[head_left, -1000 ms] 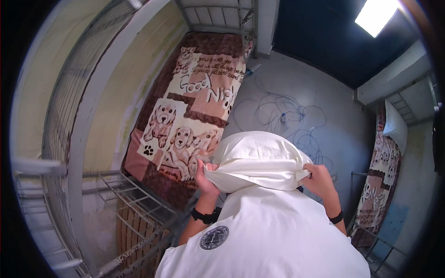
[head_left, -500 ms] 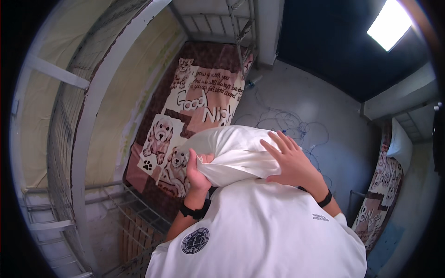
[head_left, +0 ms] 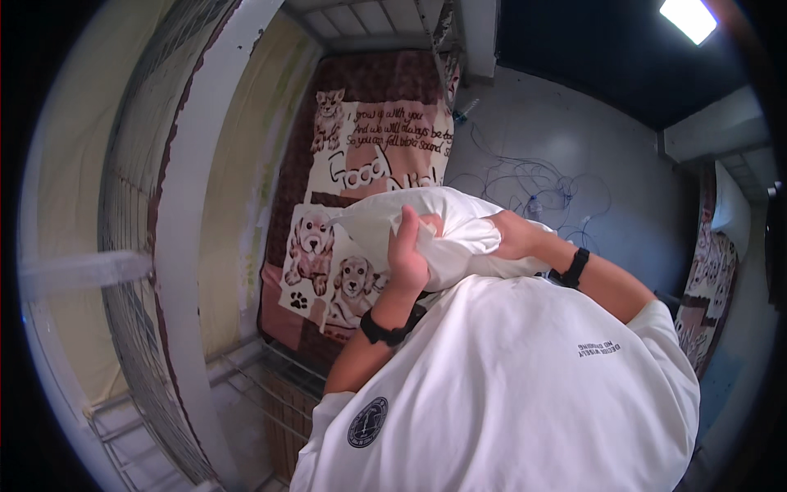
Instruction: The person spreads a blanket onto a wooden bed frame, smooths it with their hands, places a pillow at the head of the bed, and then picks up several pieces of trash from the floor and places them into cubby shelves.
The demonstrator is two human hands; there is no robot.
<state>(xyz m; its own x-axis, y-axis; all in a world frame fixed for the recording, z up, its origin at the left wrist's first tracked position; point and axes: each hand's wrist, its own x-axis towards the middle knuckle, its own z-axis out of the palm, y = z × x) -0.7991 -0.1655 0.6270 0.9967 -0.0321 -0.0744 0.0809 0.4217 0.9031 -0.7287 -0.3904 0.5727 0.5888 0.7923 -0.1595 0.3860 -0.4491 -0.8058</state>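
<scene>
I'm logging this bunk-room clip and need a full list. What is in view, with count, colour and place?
pillow: one, white, gripped by both hands above the bed
blanket: one, brown and cream with puppy pictures, spread on the bed
bunk frame: one, grey-white metal, left
cables: several, dark, tangled on the floor
floor: grey, right of the bed
second bed: one, similar blanket, far right
ceiling light: one, white, top right
shirt: one, white, lower centre
wristbands: two, black, one per wrist
left hand: gripping the pillow
right hand: gripping the pillow
</scene>
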